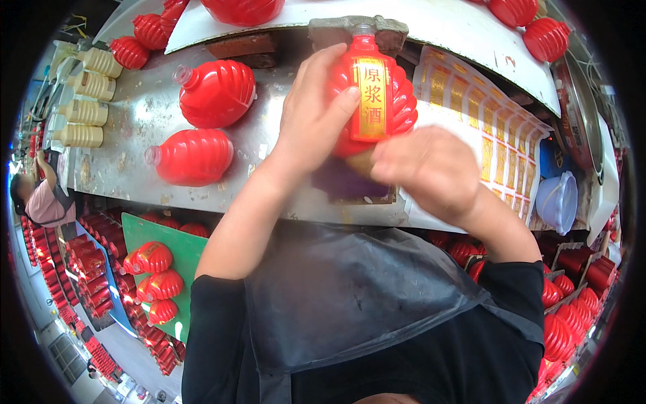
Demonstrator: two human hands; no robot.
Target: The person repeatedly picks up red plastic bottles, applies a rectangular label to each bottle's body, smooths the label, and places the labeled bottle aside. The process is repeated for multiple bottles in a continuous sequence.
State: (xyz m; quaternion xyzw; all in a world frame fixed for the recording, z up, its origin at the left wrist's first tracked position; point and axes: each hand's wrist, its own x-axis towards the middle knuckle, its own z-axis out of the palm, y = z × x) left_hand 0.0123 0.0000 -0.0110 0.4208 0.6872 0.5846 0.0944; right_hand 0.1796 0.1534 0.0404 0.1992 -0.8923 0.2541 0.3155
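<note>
Two hands | left hand (313, 114) grip on red bottle (397, 101) | right hand (431, 168) below it

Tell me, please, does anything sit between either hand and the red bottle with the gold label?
Nothing visible does. The left hand already rests on the red bottle, thumb against its gold label, and the right hand presses at its lower end.
</note>
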